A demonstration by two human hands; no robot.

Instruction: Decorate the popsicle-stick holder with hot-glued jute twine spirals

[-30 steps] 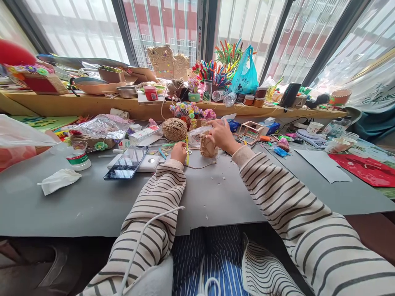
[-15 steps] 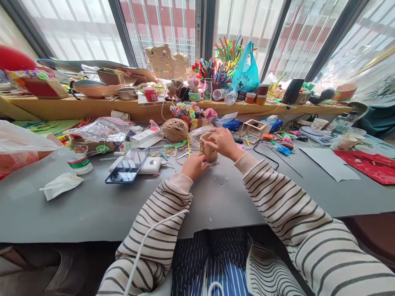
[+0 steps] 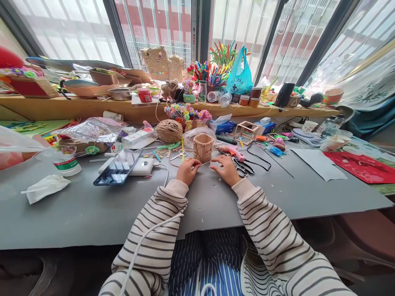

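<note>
A small wooden pot (image 3: 203, 148) with a wide open top stands upright on the grey table, with twine around it. My left hand (image 3: 187, 171) is at its lower left, thumb and fingers pinched together on what looks like a thin strand of twine (image 3: 205, 163) by the pot's base. On the other side, my right hand (image 3: 227, 169) has its thumb and fingers apart near the pot's lower right, nothing visible between them. A ball of twine (image 3: 169, 131) lies behind and to the left. Small scissors (image 3: 180, 155) rest just left of the pot.
A pink hot glue gun (image 3: 236, 153) and black-handled scissors (image 3: 243, 167) lie right of the pot. To the left, a phone (image 3: 119, 167) leans on a white box (image 3: 145, 167). A wooden frame (image 3: 247, 131) stands behind. White paper (image 3: 317, 163) lies farther right.
My right hand has come down from the pot's rim to the table at its right. The pot now shows fully, and my left hand remains low at its left.
</note>
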